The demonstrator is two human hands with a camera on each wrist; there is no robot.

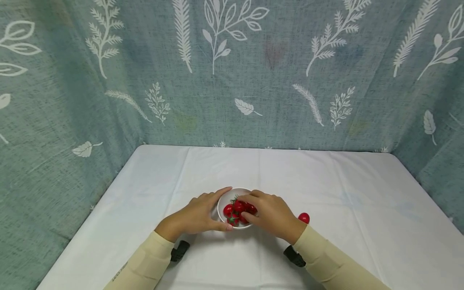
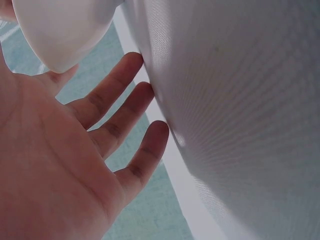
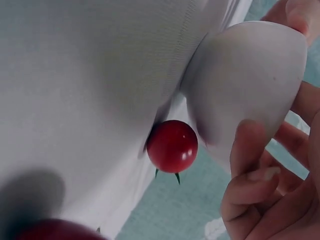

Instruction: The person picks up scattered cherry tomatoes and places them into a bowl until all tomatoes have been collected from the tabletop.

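A small white bowl [image 1: 222,201] stands on the table with several red cherry tomatoes [image 1: 239,206] in it, some with green stems. My left hand [image 1: 197,213] holds the bowl from the left, thumb at the near rim and index finger at the far rim. In the left wrist view its other fingers [image 2: 112,117] are extended, tips at the white cloth. From the right, my right hand [image 1: 273,213] reaches over the rim, thumb and index finger about a cherry tomato [image 1: 251,208] in the bowl. In the right wrist view its outer fingers [image 3: 250,187] bend outside the bowl's wall.
One cherry tomato [image 1: 303,218] lies on the white cloth [image 1: 344,193] beside my right wrist. Another cherry tomato [image 3: 172,146] sits close by the bowl in the right wrist view, hidden from the head view. A green leaf-patterned curtain [image 1: 253,100] surrounds the table's back and sides.
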